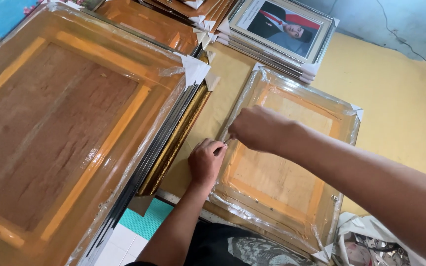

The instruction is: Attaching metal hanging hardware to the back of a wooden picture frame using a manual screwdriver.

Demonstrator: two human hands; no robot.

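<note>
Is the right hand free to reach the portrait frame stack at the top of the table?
Probably yes: the right hand rests on the wrapped frame, and only bare yellow table lies before the portrait frames.

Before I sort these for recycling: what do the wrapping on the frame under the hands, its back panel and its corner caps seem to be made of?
The wrapping looks like thin clear plastic film: glossy, wrinkled, see-through. The back panel seems to be brown fibreboard or card edged with tan tape, matte beneath the film. The corner caps look like folded white card or paper. Both hands, left hand and right hand, pinch the film's edge.
</note>
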